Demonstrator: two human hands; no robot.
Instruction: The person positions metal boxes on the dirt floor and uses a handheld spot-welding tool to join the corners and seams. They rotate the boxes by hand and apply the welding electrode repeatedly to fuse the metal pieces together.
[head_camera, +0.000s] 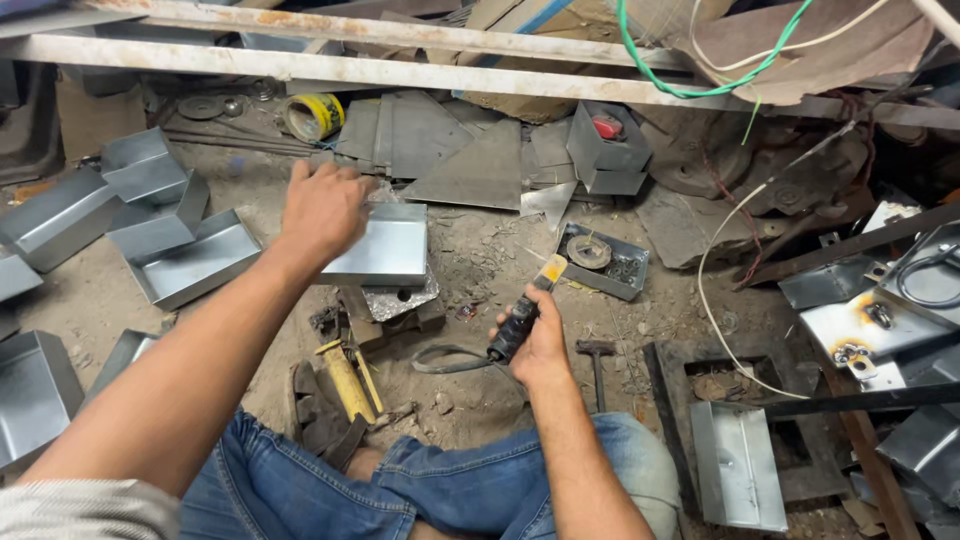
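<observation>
A shiny folded sheet-metal box (383, 245) lies flat on a block; a black-handled tool (524, 312) points up-right.
</observation>
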